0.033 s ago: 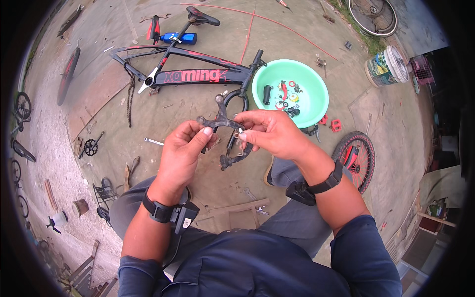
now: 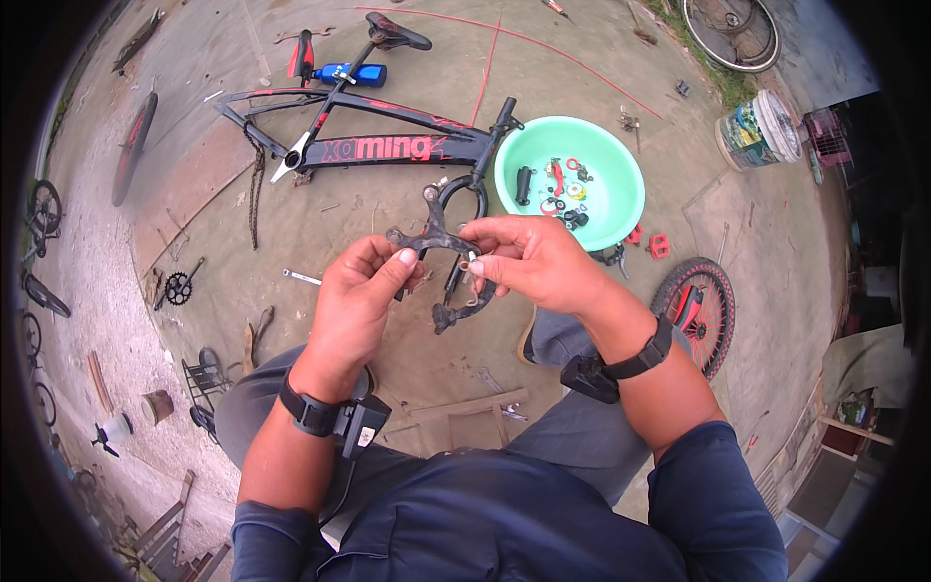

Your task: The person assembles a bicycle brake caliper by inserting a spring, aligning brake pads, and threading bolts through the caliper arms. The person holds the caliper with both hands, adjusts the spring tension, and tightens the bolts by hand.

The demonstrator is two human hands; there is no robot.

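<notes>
- While both hands were busy at one spot, the left hand (image 2: pixel 354 296) had a dark forked metal part (image 2: pixel 436 240) pinched between thumb and fingers, near its left end.
- Right hand (image 2: pixel 529 252) was closed over the other end, thumb tip right by a small pale bit (image 2: pixel 473 256); couldn't tell if that bit was loose or attached.
- Step-wise, it looked to me like fiddly fingertip work on that end, and I'd say it called for a steady left pinch and a light right touch.
- So the part sat between the hands, bridging both grips, one prong poking out past the fingers. A curved black piece (image 2: pixel 467 308) showed just below the right hand, no clue if joined.
- Beyond it all lay the bike frame (image 2: pixel 388 150), with a green tub (image 2: pixel 606 155) of small parts (image 2: pixel 556 177) to its right.
</notes>
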